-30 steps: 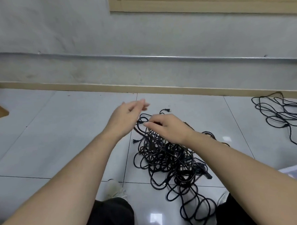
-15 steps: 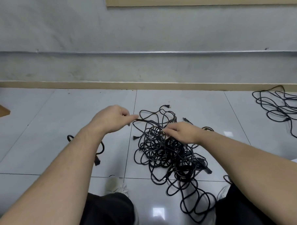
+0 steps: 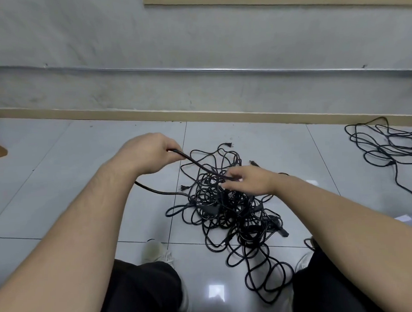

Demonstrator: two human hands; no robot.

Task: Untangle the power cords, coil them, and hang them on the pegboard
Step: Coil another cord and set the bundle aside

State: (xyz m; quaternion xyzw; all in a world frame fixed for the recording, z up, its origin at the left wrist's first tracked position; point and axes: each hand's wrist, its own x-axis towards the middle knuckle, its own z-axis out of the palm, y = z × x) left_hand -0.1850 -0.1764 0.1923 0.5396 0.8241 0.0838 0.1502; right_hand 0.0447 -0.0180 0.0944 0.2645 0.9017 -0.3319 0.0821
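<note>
Left of the tangle point(image 3: 228, 209), left hand point(image 3: 148, 156) grips a cord point(image 3: 196, 162) running right to right hand point(image 3: 246, 182), seemingly pinching it

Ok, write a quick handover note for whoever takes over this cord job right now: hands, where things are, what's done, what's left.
Left hand: grips a black cord, drawn out toward the left.
Right hand: fingers pinch the same cord where it meets the tangled pile.
The pile lies on the tiled floor in front of the knees; a second loose bundle of cords lies to the far right near the wall.
Done: one cord partly pulled out of the pile.
Left: free that cord, untangle the others, coil each and hang them. No coiled cord in view; only a wooden edge shows at the top.
</note>
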